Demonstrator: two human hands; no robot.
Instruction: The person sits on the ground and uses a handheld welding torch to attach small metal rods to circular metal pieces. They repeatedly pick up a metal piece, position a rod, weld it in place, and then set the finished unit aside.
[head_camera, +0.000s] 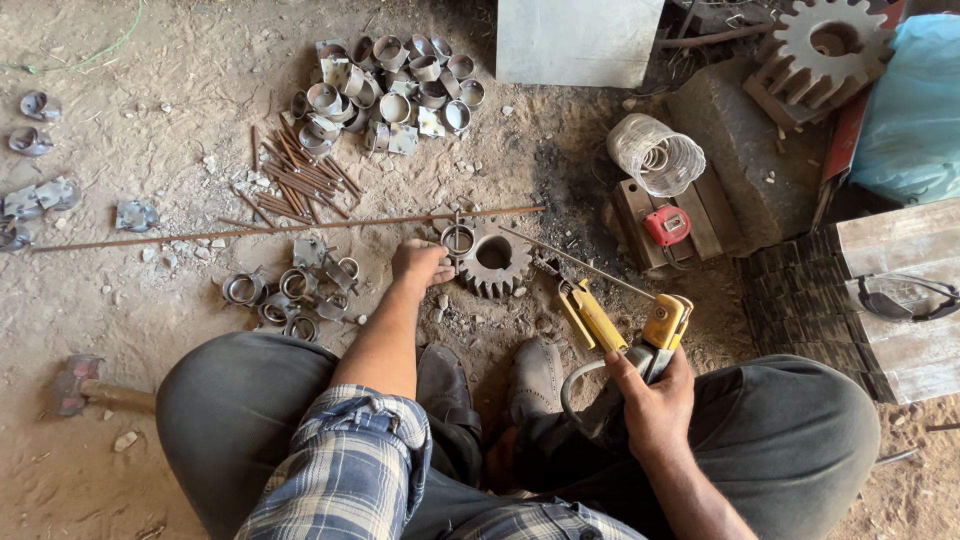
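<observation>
On dirt floor: left hand (420, 262) steadies ring (458, 240) (right hand (655, 400) grips yellow electrode holder (640, 325))

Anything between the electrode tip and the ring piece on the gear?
Nothing visible. The right hand holds the yellow electrode holder; its thin rod runs over bare dirt toward the metal ring at the gear. The left hand rests against the ring's near-left side, off the rod's line.

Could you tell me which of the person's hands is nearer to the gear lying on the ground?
Left. The left hand rests right beside the gear, at the small ring against it; the right hand is lower right, gripping the yellow electrode holder.
</observation>
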